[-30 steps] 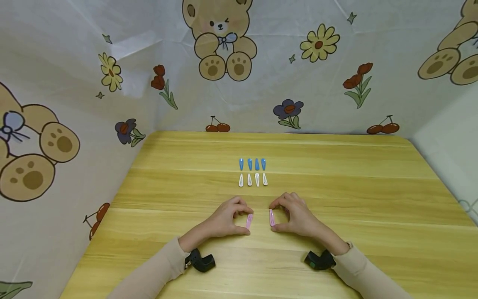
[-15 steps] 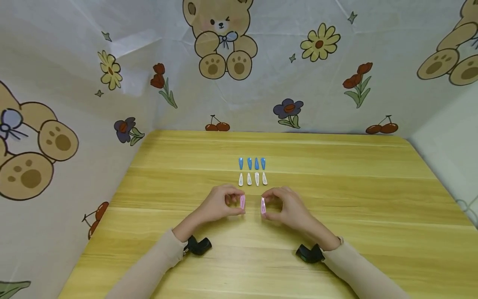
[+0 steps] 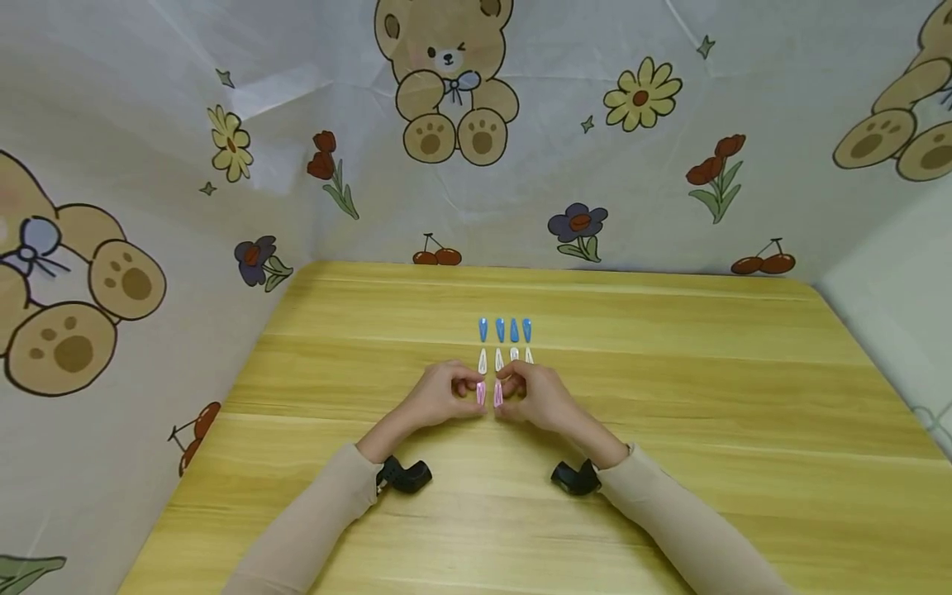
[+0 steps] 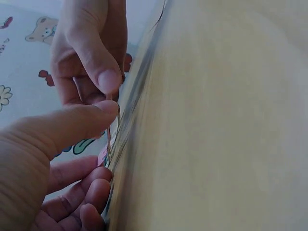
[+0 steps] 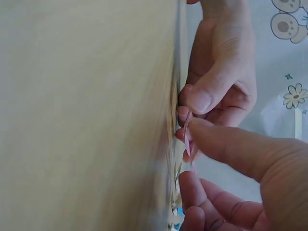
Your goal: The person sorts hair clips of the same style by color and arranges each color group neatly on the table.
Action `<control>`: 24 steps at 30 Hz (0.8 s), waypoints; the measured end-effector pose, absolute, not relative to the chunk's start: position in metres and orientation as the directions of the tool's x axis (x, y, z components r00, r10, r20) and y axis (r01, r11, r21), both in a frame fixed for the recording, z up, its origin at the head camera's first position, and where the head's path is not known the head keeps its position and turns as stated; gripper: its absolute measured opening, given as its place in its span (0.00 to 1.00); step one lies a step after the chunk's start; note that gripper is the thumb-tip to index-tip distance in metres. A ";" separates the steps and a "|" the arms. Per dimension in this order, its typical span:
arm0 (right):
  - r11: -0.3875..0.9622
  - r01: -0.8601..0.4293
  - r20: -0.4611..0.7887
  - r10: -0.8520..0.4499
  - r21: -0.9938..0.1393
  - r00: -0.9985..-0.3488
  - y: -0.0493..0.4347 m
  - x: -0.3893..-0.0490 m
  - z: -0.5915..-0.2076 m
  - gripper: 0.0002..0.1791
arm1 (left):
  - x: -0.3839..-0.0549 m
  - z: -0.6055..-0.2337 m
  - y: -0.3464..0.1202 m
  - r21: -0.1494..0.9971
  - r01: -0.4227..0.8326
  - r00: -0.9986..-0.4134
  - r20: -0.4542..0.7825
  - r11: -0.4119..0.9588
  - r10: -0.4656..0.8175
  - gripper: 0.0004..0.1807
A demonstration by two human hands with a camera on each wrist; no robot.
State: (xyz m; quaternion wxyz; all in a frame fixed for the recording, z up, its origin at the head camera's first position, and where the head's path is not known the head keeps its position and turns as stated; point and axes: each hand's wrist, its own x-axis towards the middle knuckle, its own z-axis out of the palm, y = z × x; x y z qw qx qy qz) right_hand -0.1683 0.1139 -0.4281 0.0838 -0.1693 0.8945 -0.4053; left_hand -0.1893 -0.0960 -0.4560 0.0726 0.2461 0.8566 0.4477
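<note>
My left hand (image 3: 442,395) pinches a pink snap hair clip (image 3: 480,394) between thumb and fingers, the clip's long side pointing away from me. Just to its right, my right hand (image 3: 543,398) pinches a second pink hair clip (image 3: 498,394) in the same direction, with a narrow gap between the two. Both are low over the tabletop, close in front of a row of several white hair clips (image 3: 483,362). My right fingers partly cover the right end of that row. In the right wrist view, pink clip edges (image 5: 188,137) show by the thumb.
Behind the white clips lies a parallel row of several blue hair clips (image 3: 483,330). The wooden table (image 3: 706,372) ends at a cloth backdrop (image 3: 521,190) printed with bears and flowers. A black wrist camera (image 3: 407,476) sits below each hand.
Both hands have moved away from me toward the white row and closed in on each other, the right one travelling left. The pink clips now stand nearly side by side.
</note>
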 end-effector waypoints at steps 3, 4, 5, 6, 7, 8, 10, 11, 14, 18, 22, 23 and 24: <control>0.607 -0.230 -0.020 -0.376 -0.761 -0.926 0.113 -0.170 -0.431 0.24 | -0.189 -0.457 -0.094 0.774 0.389 -0.863 0.117 0.499 0.491 0.23; 0.608 -0.228 -0.022 -0.376 -0.761 -0.927 0.114 -0.170 -0.432 0.23 | -0.188 -0.458 -0.094 0.765 0.397 -0.863 0.123 0.507 0.491 0.23; 0.609 -0.226 -0.024 -0.375 -0.760 -0.927 0.113 -0.170 -0.432 0.23 | -0.188 -0.458 -0.093 0.758 0.403 -0.863 0.127 0.513 0.490 0.23; 0.611 -0.227 -0.024 -0.373 -0.759 -0.927 0.113 -0.170 -0.433 0.23 | -0.188 -0.458 -0.093 0.754 0.405 -0.863 0.129 0.517 0.488 0.23; 0.613 -0.226 -0.024 -0.372 -0.757 -0.928 0.113 -0.170 -0.434 0.23 | -0.188 -0.459 -0.093 0.751 0.406 -0.864 0.129 0.521 0.487 0.23; 0.616 -0.226 -0.024 -0.371 -0.755 -0.928 0.113 -0.170 -0.434 0.23 | -0.188 -0.459 -0.093 0.750 0.405 -0.865 0.129 0.523 0.485 0.23; 0.618 -0.229 -0.021 -0.370 -0.752 -0.929 0.113 -0.171 -0.435 0.23 | -0.188 -0.460 -0.093 0.749 0.400 -0.868 0.125 0.529 0.480 0.23; 0.618 -0.232 -0.019 -0.371 -0.751 -0.928 0.113 -0.171 -0.435 0.23 | -0.188 -0.461 -0.093 0.748 0.398 -0.869 0.122 0.531 0.479 0.23; 0.621 -0.239 -0.015 -0.374 -0.746 -0.927 0.113 -0.172 -0.437 0.23 | -0.189 -0.463 -0.094 0.745 0.399 -0.869 0.121 0.535 0.479 0.23; 0.630 -0.237 -0.020 -0.373 -0.740 -0.928 0.113 -0.173 -0.437 0.23 | -0.190 -0.464 -0.095 0.742 0.407 -0.865 0.126 0.532 0.485 0.24; 0.635 -0.239 -0.020 -0.373 -0.734 -0.928 0.113 -0.173 -0.438 0.24 | -0.190 -0.464 -0.095 0.737 0.416 -0.861 0.131 0.533 0.492 0.24; 0.636 -0.240 -0.020 -0.374 -0.734 -0.927 0.113 -0.173 -0.438 0.24 | -0.190 -0.464 -0.095 0.734 0.419 -0.860 0.132 0.535 0.492 0.24; 0.635 -0.242 -0.019 -0.375 -0.734 -0.927 0.113 -0.173 -0.438 0.24 | -0.190 -0.464 -0.095 0.731 0.418 -0.861 0.130 0.539 0.491 0.24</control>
